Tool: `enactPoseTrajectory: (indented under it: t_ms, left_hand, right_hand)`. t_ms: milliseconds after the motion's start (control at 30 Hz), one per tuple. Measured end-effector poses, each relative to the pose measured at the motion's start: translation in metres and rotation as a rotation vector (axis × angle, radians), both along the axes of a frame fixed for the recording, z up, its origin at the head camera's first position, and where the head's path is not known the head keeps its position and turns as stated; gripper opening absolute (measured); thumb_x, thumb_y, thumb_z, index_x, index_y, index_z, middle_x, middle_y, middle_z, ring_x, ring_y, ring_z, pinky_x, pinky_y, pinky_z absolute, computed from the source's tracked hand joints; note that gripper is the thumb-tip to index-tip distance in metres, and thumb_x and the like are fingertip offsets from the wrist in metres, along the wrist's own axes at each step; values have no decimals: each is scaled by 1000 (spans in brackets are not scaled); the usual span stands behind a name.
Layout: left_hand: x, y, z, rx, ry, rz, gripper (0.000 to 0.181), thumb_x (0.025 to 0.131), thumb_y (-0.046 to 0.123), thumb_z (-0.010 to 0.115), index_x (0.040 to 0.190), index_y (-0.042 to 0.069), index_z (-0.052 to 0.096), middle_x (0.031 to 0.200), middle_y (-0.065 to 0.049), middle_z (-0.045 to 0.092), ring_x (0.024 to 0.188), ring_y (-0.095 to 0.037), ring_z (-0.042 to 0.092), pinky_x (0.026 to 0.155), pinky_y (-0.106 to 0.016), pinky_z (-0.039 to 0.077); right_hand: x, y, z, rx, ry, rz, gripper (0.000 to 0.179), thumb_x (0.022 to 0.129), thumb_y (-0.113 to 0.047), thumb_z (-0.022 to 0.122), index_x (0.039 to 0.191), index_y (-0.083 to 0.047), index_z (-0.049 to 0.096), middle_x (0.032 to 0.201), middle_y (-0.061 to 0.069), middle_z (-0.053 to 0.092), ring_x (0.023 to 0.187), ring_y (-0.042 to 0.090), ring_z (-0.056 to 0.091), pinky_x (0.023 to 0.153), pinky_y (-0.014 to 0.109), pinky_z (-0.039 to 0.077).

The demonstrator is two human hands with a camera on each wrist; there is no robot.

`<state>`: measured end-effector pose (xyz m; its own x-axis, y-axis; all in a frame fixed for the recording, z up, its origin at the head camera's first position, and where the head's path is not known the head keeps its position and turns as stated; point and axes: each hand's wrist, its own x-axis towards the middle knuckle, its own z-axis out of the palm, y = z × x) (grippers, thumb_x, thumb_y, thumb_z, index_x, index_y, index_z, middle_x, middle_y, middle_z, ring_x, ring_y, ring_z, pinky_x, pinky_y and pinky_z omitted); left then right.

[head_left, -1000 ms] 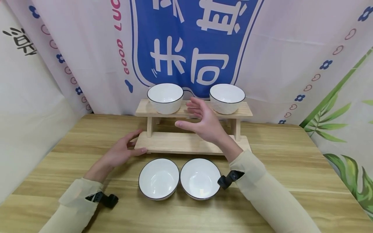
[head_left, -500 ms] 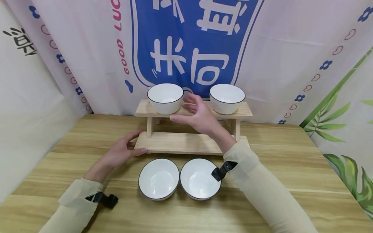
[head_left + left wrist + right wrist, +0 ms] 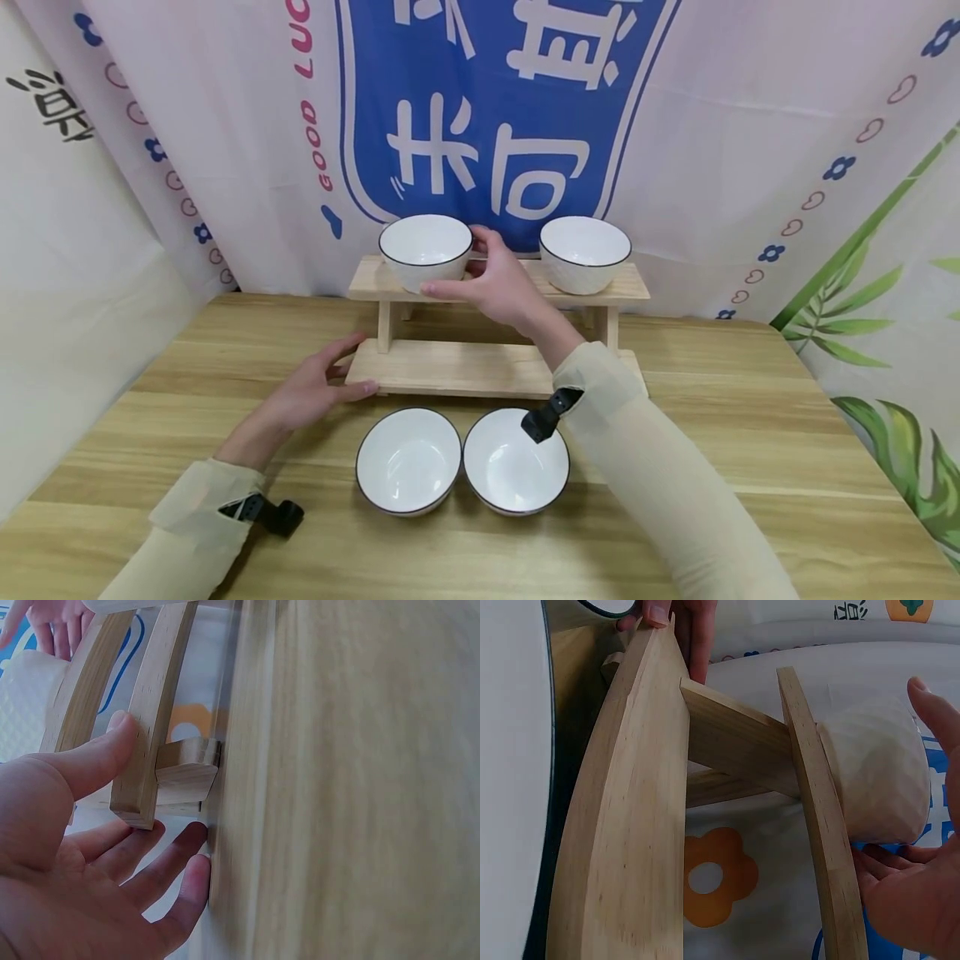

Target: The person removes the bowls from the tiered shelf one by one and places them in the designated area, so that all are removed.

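In the head view, a two-tier wooden stand (image 3: pixel 480 367) bears two white bowls with dark rims on its upper board, a left bowl (image 3: pixel 425 250) and a right bowl (image 3: pixel 585 254). My right hand (image 3: pixel 498 283) is at the left bowl's right side, thumb in front and fingers toward the back. In the right wrist view, a gap shows between the thumb (image 3: pixel 937 712) and that bowl (image 3: pixel 877 772). My left hand (image 3: pixel 315 387) holds the left end of the lower board, thumb (image 3: pixel 112 746) on one face and fingertips at the end, as the left wrist view shows.
Two more white bowls, one at left (image 3: pixel 409 461) and one at right (image 3: pixel 517 475), stand side by side on the wooden table (image 3: pixel 735 467) before the stand. Behind the stand hangs a printed curtain (image 3: pixel 697 167). The right forearm passes over the right front bowl's edge.
My right hand has moved left and slightly back, from between the upper bowls to the left bowl's side. The left hand, stand and bowls have stayed in place.
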<state>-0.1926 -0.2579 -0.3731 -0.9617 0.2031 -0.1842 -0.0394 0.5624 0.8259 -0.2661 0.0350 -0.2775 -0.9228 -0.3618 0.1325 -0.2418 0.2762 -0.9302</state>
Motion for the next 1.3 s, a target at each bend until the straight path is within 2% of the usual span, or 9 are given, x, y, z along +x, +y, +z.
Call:
enactPoseTrajectory:
  t_ms: [433,667,1067,1300]
  left_hand:
    - [-2,-1,-2,8,8,1,100,99,30,79,174,11,14,178,-26,18,155,-55,37,123,-72,33]
    - [-1,0,-3,39,-21,7,100,99,33,79,174,16,15,179,-22,20,157,-51,35,126,-70,30]
    - [-5,-1,-2,24,-2,7,100,99,35,80,174,17,16,180,-17,17,157,-51,35,125,-70,31]
    - [-2,-1,-1,24,-3,-4,101,98,33,80,174,14,15,179,-21,19,156,-52,36,125,-70,30]
  right_hand:
    - [-11,-14,0,7,-14,-55,116,85,-39,93,171,-15,18,169,10,37,152,28,44,127,46,42]
    - [-12,-19,3,-9,-3,-70,118,83,-37,94,170,-12,18,171,10,34,154,26,40,130,45,36]
    - [-15,-23,5,12,2,-102,119,82,-40,94,171,-14,18,171,9,34,154,28,40,130,49,35]
    - [-8,-14,2,-8,-32,-87,119,84,-39,94,171,-16,17,173,9,32,156,27,40,129,45,38]
